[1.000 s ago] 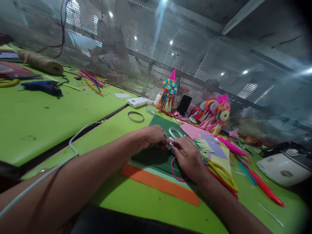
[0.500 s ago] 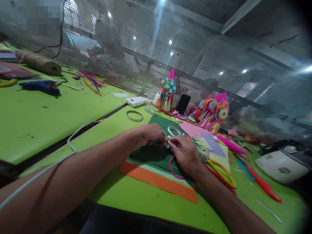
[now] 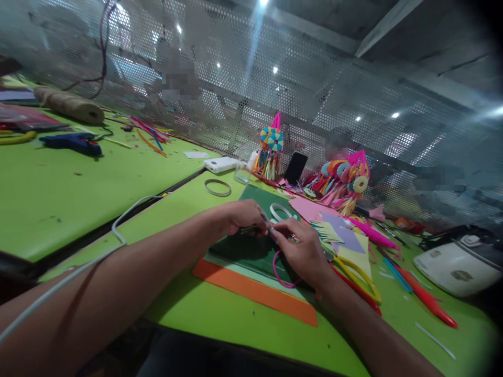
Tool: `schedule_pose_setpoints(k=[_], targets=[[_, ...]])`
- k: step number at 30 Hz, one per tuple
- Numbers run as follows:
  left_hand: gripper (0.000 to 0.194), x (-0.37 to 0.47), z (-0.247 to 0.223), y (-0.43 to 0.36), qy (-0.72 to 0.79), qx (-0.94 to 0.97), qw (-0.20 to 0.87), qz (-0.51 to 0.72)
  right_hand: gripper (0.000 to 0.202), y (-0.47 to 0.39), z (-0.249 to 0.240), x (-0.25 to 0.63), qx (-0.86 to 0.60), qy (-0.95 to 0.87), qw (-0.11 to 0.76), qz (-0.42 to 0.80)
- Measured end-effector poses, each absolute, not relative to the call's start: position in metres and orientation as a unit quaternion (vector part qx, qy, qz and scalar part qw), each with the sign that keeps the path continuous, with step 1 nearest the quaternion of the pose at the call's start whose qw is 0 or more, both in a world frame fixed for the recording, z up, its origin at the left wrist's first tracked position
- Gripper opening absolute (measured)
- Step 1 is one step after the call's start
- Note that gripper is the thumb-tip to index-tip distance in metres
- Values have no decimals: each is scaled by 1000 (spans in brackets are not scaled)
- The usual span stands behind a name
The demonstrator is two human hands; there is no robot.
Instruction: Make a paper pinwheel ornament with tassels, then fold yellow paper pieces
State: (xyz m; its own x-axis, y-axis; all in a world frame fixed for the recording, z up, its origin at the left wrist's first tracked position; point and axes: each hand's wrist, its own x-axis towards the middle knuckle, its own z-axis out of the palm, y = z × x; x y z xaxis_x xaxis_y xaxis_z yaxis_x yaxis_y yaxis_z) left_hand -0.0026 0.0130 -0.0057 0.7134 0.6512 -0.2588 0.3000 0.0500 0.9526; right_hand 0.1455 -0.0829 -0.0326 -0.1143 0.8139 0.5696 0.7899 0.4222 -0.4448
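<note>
My left hand point(image 3: 248, 215) and my right hand point(image 3: 302, 247) meet fingertip to fingertip over a dark green sheet point(image 3: 251, 198). Both are closed in a pinch around a small pale piece, mostly hidden by the fingers. Thin pale strips show under my left hand. A pink cord point(image 3: 276, 270) loops out below my right hand onto the sheet. Just behind the fingers lies a white tape ring point(image 3: 278, 208). Beneath the green sheet, an orange paper strip point(image 3: 255, 293) sticks out towards me. Scissors with yellow handles point(image 3: 359, 277) rest beside my right wrist.
Colourful tasselled ornaments point(image 3: 271, 146) stand at the back by a dark phone point(image 3: 295, 167). Fringed paper point(image 3: 327, 232) lies at right, near a white case point(image 3: 456, 264). A white cable point(image 3: 118, 225) crosses my left forearm. A blue glue gun point(image 3: 73, 143) and twine roll point(image 3: 70, 104) are far left.
Both hands stay in nearly the same place, with only slight finger movement around the small pale piece. The view has shifted a little.
</note>
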Motion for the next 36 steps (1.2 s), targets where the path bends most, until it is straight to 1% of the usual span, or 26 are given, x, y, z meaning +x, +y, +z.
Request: schedule_pose_setpoints(k=[3, 7, 9, 13, 15, 18, 21, 26, 29, 33, 36], targets=[[6, -2, -5, 11, 348, 693, 612, 157, 12, -85, -25, 150, -528, -751, 396, 13], [5, -3, -3, 10, 335, 714, 595, 155, 14, -85, -16, 157, -540, -728, 423, 24], [7, -2, -3, 10, 328, 720, 593, 150, 12, -85, -16, 157, -536, -739, 407, 10], [9, -1, -6, 10, 323, 717, 598, 155, 12, -86, -24, 151, -503, -794, 337, -53], [9, -1, -7, 10, 324, 707, 606, 164, 12, -86, -27, 149, -506, -798, 318, -81], [8, 2, -7, 7, 324, 690, 622, 178, 10, -86, -29, 149, -522, -787, 317, -93], [10, 5, -7, 2, 329, 683, 621, 199, 9, -83, -31, 151, -532, -772, 336, -86], [10, 10, -8, -4, 351, 684, 593, 239, 7, -79, -34, 153, -573, -728, 378, -15], [9, 13, -13, 0, 348, 710, 560, 246, 8, -76, -33, 156, -599, -690, 400, 71], [9, 14, -22, 7, 334, 753, 507, 252, 15, -71, -33, 160, -612, -633, 425, 208], [11, 13, -23, 9, 315, 776, 485, 252, 18, -69, -31, 162, -611, -616, 429, 250]])
